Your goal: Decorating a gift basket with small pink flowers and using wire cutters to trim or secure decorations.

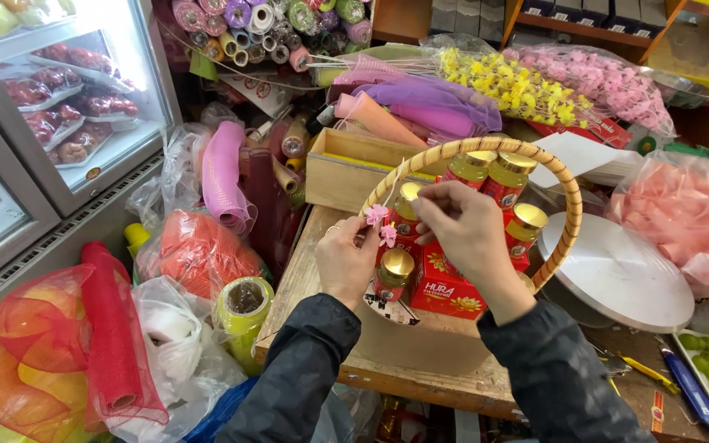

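Wicker: one gift basket (569, 215) with a tall hoop handle, standing on a wooden workbench (305, 271). Contents already loaded: several small bottles with gold caps (395, 264) and a red carton (445, 291) packed among them.

Decoration, in progress: two small pink artificial flowers (381, 224) sit against the left side of the handle, one above the other. The left hand (346, 261) is closed in a pinch at the lower flower, fingertips touching it. The right hand (465, 226) is closed too, thumb and forefinger nipping something thin and pale near the handle's top left; whether it is a wire, stem or tie cannot be told.

State of work, by judgement: basket filled, trimming of the handle barely begun. The rest of the hoop is bare wicker.

Stock nearby: a bag of pink blossoms (609, 78) and a bag of yellow blossoms (510, 86) behind the basket, rolls of coloured mesh (223, 176) to the left, a round white board (617, 275) to the right.
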